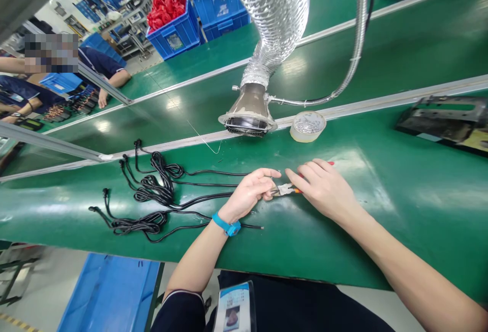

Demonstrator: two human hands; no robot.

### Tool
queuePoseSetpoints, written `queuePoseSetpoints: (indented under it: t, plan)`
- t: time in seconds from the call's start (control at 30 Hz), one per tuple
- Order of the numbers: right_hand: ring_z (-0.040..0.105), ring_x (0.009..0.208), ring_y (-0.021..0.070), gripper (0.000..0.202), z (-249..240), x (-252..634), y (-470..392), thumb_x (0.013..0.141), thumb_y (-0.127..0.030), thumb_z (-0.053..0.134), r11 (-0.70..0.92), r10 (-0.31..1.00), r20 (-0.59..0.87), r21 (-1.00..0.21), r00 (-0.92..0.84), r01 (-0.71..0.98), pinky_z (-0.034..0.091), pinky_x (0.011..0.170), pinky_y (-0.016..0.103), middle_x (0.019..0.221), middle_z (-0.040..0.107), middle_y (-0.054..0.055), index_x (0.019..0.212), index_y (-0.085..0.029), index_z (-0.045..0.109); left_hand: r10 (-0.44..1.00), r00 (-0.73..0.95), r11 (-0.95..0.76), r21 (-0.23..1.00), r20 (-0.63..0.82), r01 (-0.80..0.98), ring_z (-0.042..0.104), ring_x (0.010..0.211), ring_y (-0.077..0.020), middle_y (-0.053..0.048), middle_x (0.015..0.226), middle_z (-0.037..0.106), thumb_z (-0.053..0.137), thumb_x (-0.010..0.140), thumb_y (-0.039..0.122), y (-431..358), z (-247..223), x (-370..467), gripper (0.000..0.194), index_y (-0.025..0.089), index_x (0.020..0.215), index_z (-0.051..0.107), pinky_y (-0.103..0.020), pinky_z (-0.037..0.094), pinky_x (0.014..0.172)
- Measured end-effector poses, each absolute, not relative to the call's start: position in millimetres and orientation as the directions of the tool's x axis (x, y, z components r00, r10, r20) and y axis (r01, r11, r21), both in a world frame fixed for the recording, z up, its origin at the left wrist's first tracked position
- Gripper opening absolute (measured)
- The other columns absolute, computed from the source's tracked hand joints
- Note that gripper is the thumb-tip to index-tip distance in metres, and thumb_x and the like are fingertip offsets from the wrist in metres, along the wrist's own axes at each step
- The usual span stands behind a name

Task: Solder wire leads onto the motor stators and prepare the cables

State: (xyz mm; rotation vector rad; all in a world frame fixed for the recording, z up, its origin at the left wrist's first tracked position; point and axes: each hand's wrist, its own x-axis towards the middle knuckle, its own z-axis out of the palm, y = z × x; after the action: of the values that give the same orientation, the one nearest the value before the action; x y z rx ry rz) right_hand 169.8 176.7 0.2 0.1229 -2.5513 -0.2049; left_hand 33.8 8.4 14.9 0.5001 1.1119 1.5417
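Note:
My right hand is closed round pliers with red-orange handles, their metal jaws pointing left. At the jaws, my left hand pinches the end of a black cable; the small tip between the fingers is partly hidden. A blue band circles my left wrist. Several coiled black cables with plugs lie to the left on the green table, some running under my left hand. One cable end rests bare on the table below that hand. Behind my hands stands a round tub of small metallic pieces.
A fume hood on a silver duct hangs just beyond my hands. A metal-framed device sits at the right. Blue crates, one with red parts, stand far back. People work at the upper left. A blue bin is below the table edge.

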Motion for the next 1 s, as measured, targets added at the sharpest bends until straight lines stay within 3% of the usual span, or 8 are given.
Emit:
queuePoseSetpoints:
  t: [0.27,0.77,1.0]
  plan:
    - [0.043,0.078,0.0195,0.022,0.1,170.0,177.3,0.092,-0.008,0.049,0.975,-0.151,0.547,0.219,-0.823,-0.033,0.039,0.082,0.036,0.077,0.053,0.007,0.103,-0.010,0.067,0.930,-0.285,0.060,0.862,-0.232,-0.504,0.041,0.060,-0.0074,0.002,0.069,0.046,0.071,0.083,0.034,8.0,13.4,34.7,0.040,0.011,0.114,0.060,-0.021,0.030,0.058]
    - [0.044,0.077,0.0191,0.023,0.1,170.9,176.7,0.093,-0.009,0.046,0.986,-0.126,0.543,0.159,-0.830,-0.046,0.039,0.081,0.036,0.076,0.054,0.006,0.099,-0.016,0.067,0.920,-0.287,0.110,0.878,-0.267,-0.465,0.040,0.064,-0.0090,0.001,0.073,0.046,0.070,0.082,0.039,6.5,12.7,35.8,0.042,0.013,0.115,0.061,-0.021,0.032,0.060]
    - [0.042,0.076,0.0188,0.019,-0.2,170.3,177.8,0.092,-0.009,0.049,0.970,-0.140,0.524,0.243,-0.840,-0.010,0.036,0.080,0.035,0.074,0.051,0.006,0.093,-0.014,0.067,0.927,-0.305,0.120,0.942,-0.219,-0.312,0.044,0.066,-0.0092,0.001,0.075,0.045,0.060,0.090,0.036,4.0,12.9,36.7,0.036,0.014,0.119,0.059,-0.021,0.034,0.062]
